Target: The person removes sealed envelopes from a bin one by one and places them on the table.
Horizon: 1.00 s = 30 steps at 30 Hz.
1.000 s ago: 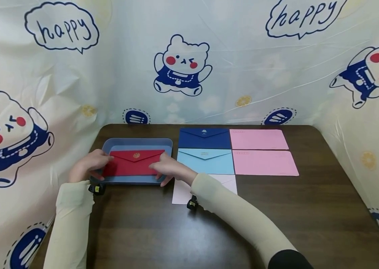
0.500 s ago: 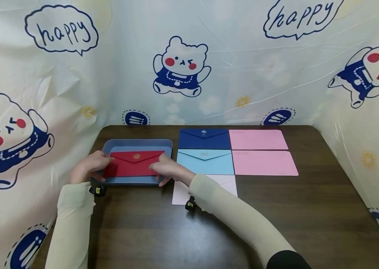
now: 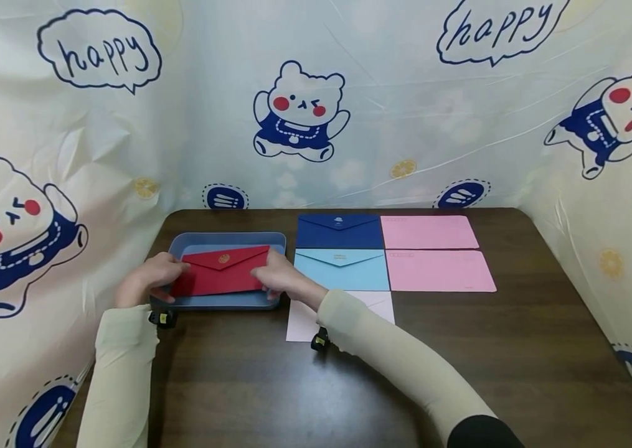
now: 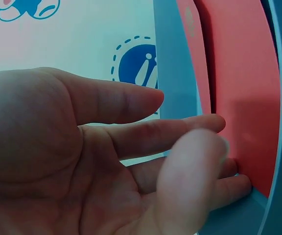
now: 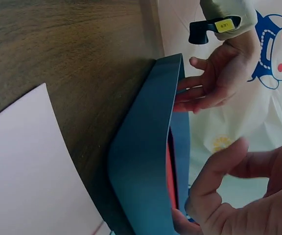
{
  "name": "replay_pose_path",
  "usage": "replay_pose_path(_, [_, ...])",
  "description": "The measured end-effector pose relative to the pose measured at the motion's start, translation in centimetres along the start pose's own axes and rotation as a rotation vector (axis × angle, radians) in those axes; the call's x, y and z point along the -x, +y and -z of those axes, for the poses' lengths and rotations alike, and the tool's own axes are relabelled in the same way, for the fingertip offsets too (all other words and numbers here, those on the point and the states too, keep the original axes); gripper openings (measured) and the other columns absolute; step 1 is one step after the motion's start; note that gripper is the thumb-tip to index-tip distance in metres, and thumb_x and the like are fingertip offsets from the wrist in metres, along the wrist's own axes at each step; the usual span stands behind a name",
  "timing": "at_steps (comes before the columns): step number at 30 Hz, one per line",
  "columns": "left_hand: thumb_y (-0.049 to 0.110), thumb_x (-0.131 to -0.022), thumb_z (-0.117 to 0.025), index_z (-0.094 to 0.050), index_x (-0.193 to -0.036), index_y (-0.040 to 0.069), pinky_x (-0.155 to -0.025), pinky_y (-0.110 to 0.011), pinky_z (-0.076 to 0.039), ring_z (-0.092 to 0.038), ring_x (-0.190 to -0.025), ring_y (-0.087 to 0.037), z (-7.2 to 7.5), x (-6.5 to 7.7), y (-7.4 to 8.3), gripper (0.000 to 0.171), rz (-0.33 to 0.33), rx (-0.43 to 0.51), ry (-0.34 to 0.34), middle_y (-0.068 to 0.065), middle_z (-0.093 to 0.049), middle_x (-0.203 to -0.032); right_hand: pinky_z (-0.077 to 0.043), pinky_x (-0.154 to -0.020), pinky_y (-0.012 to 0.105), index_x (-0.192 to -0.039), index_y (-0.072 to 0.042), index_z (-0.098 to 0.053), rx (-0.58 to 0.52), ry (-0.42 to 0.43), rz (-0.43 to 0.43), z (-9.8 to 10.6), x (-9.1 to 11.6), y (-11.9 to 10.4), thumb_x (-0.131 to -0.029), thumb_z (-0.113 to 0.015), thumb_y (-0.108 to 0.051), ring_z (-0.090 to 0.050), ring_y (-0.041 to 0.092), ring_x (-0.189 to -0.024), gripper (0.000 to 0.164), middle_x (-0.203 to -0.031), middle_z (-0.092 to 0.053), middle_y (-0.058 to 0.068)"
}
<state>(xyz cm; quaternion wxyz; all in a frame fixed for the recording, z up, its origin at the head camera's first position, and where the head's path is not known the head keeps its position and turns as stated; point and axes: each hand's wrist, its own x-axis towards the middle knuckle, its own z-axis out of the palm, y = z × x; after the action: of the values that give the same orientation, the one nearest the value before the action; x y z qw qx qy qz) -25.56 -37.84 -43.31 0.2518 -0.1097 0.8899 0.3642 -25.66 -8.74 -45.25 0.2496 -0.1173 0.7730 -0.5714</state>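
Observation:
A red envelope (image 3: 215,274) with a gold emblem on its flap lies tilted in the blue tray (image 3: 226,238), its right end raised in the head view. My right hand (image 3: 284,274) pinches that right end; the grip is partly hidden in the right wrist view, where the tray wall (image 5: 141,152) covers most of the envelope. At the left end of the tray, my left hand (image 3: 153,277) touches the envelope's left edge. Its fingers (image 4: 151,137) reach out mostly straight against the red paper in the left wrist view.
Right of the tray lie a dark blue envelope (image 3: 340,233), a light blue envelope (image 3: 344,274) and a pale pink envelope (image 3: 374,305), partly under my right arm. Two pink envelopes (image 3: 430,233) lie farther right. The brown table (image 3: 271,398) meets a printed curtain (image 3: 405,112) behind.
The right end of the red envelope has risen, tilting it, as my right hand took hold of it. My left hand has barely moved.

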Motion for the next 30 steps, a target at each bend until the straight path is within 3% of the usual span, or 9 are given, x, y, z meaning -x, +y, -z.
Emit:
replay_pose_path(3, [0.021,-0.111,-0.047,-0.052,-0.092,0.001,-0.066,-0.041,-0.063,-0.055,-0.096,-0.032,0.0,0.0,0.0,0.029,0.013,0.005,-0.002,-0.018,-0.050,-0.097,-0.050,-0.047,0.025,-0.122,0.006,-0.053,-0.021,0.035,-0.007,-0.1,-0.2,0.1,-0.106,-0.056,-0.008,-0.047,0.015,-0.048,0.022,-0.084,-0.061,0.023])
replay_pose_path(6, [0.021,-0.111,-0.047,-0.057,-0.098,-0.004,-0.066,-0.041,-0.063,-0.056,-0.095,-0.032,0.0,0.1,0.0,0.030,0.015,-0.002,-0.001,-0.022,-0.052,-0.101,-0.050,-0.049,0.025,-0.111,0.004,-0.055,-0.029,0.055,-0.030,-0.2,-0.3,0.1,-0.106,-0.057,-0.010,-0.042,0.014,-0.046,0.015,-0.075,-0.055,0.010])
replay_pose_path(9, [0.021,-0.111,-0.047,-0.062,-0.100,-0.006,-0.066,-0.041,-0.063,-0.056,-0.095,-0.033,0.1,0.1,-0.1,0.033,0.011,-0.014,0.003,-0.022,-0.053,-0.102,-0.048,-0.050,0.025,-0.106,0.003,-0.056,-0.033,0.056,-0.044,-0.2,-0.5,0.1,-0.106,-0.059,-0.012,-0.038,0.013,-0.046,0.015,-0.075,-0.055,0.007])
replay_pose_path(18, [0.019,-0.110,-0.046,-0.060,-0.117,-0.014,-0.065,-0.040,-0.062,-0.057,-0.098,-0.035,0.1,0.1,-0.2,0.036,0.005,-0.022,0.004,-0.025,-0.054,-0.105,-0.044,-0.048,0.023,-0.131,0.003,-0.063,-0.003,0.091,-0.046,-0.3,-0.8,0.3,-0.107,-0.060,-0.011,-0.037,0.013,-0.043,0.028,-0.068,-0.052,0.005])
replay_pose_path(23, [0.018,-0.110,-0.046,-0.061,-0.113,-0.013,-0.065,-0.039,-0.062,-0.057,-0.097,-0.034,0.1,0.1,-0.1,0.034,-0.007,-0.023,0.012,-0.025,-0.054,-0.103,-0.039,-0.047,0.024,-0.108,0.000,-0.068,-0.016,0.092,-0.032,-0.1,-0.9,0.4,-0.108,-0.061,-0.013,-0.037,0.014,-0.045,0.015,-0.060,-0.044,0.002])
replay_pose_path(26, [0.017,-0.110,-0.046,-0.061,-0.114,-0.014,-0.064,-0.040,-0.062,-0.058,-0.095,-0.034,0.2,0.1,-0.1,0.035,-0.021,-0.034,0.016,-0.024,-0.054,-0.101,-0.041,-0.048,0.024,-0.092,0.001,-0.069,0.005,0.086,-0.027,0.1,-1.0,0.6,-0.107,-0.062,-0.013,-0.041,0.014,-0.047,0.021,-0.059,-0.047,0.004])
replay_pose_path(30, [0.017,-0.110,-0.046,-0.062,-0.116,-0.014,-0.062,-0.040,-0.062,-0.059,-0.091,-0.034,0.1,0.2,-0.4,0.035,-0.053,-0.082,0.037,-0.022,-0.055,-0.097,-0.048,-0.049,0.022,-0.087,0.002,-0.074,0.060,0.077,-0.028,0.4,-1.0,1.0,-0.105,-0.065,-0.012,-0.051,0.013,-0.049,0.025,-0.062,-0.058,0.006])
